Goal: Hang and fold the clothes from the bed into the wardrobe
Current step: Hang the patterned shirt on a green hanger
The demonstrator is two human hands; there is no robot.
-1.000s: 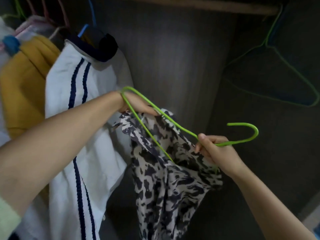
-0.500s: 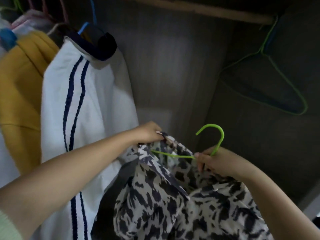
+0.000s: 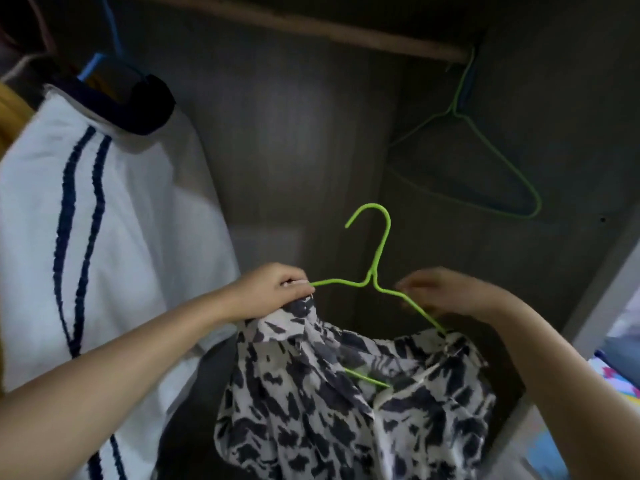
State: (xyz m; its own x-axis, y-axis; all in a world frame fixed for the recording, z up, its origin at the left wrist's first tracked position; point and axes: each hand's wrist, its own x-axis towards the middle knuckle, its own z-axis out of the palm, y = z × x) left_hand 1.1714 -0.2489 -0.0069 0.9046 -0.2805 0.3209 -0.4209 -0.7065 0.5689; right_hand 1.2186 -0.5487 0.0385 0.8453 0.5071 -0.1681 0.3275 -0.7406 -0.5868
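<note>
Left hand (image 3: 270,292): fingers curled tight, clamped on the left shoulder of the green hanger (image 3: 375,268) together with the edge of the patterned shirt (image 3: 346,393) bunched under the palm. Right hand (image 3: 446,292): motion-blurred, fingers loosely bent around the hanger's right arm; whether they actually closed on the wire couldn't be told.

Hanger was upright, hook pointing up and curling left, in free air below the wooden rail (image 3: 346,32), not touching it. Its right arm ran down into the shirt's shoulder; a short stretch of its bottom bar showed through the open neck of the shirt. The shirt, white with dark blotches, hung from the hanger, draped downward between both forearms in front of the dark wardrobe back panel (image 3: 294,150).

Left of the hands: a white garment with twin navy stripes (image 3: 104,237) and a dark collar hung on a blue hanger (image 3: 93,64), close to the left forearm. A sliver of a yellow garment (image 3: 10,112) showed behind it at the frame's left edge.

Upper right: an empty green hanger (image 3: 498,161) hung from the rail against the wardrobe side wall, well apart from the held one. Bottom right corner: pale wardrobe frame edge (image 3: 595,306) and some colourful fabric (image 3: 620,372) outside, too blurred to identify.
</note>
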